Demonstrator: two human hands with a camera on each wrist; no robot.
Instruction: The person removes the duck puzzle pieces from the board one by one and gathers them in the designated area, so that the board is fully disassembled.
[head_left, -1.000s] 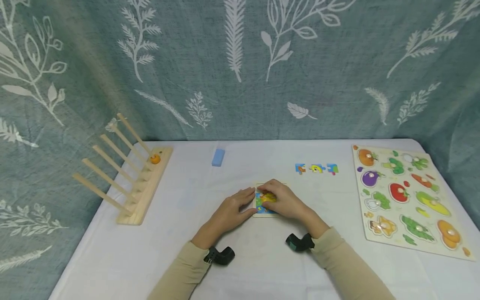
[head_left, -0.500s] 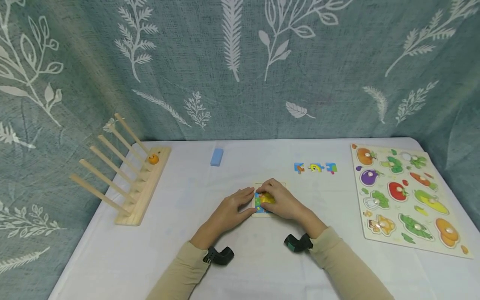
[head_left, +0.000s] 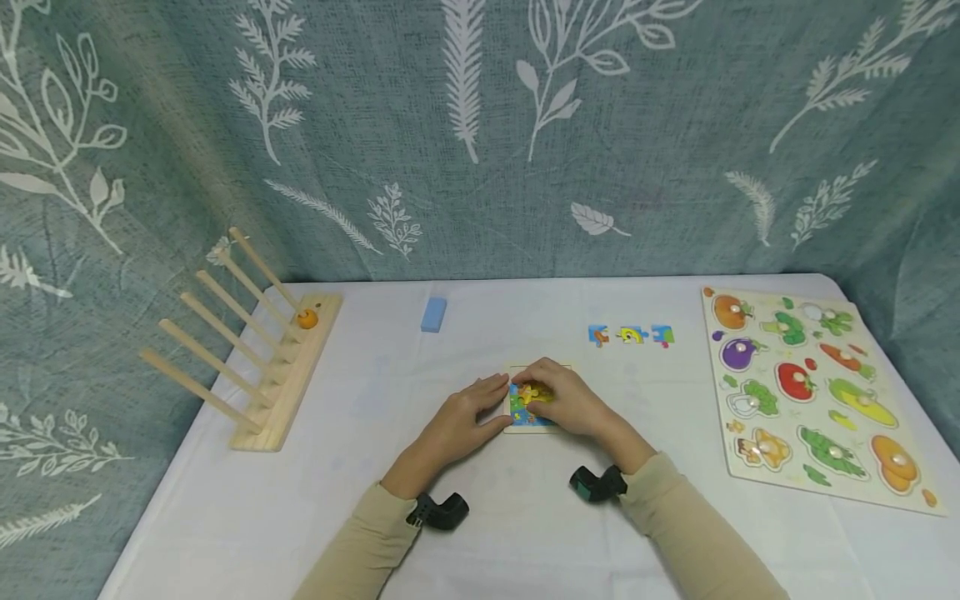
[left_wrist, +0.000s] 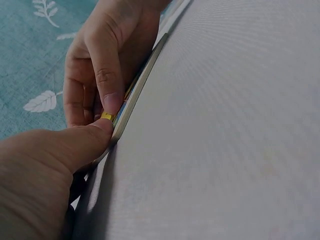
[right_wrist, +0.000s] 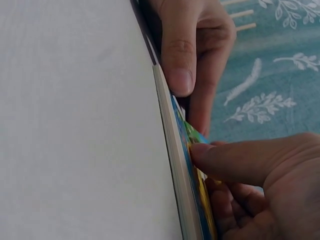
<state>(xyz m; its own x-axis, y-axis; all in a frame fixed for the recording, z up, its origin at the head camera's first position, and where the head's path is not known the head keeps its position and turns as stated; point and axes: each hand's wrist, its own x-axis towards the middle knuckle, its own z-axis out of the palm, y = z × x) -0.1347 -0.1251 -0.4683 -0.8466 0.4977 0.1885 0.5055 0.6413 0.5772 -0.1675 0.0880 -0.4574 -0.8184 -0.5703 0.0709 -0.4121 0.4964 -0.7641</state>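
A small jigsaw puzzle board (head_left: 528,431) lies on the white cloth, partly filled with blue, green and yellow pictures. My left hand (head_left: 465,421) holds its left side, thumb by the near corner and fingertips by the far one. From the right, my right hand (head_left: 573,404) reaches over the board and pinches a puzzle piece (head_left: 532,393) between thumb and fingers. In the right wrist view a green corner of the piece (right_wrist: 194,133) sticks up at a tilt above the board. The right hand covers the board's right part.
Three loose puzzle pieces (head_left: 632,335) lie in a row beyond the board. A vegetable knob puzzle (head_left: 817,417) is at right. At left stands a wooden peg rack (head_left: 288,392) with an orange ring (head_left: 307,318). A blue block (head_left: 433,315) lies near the back edge.
The pinched piece has shifted slightly under the right fingers, and more of the yellow picture shows. Both hands stay in nearly the same place.
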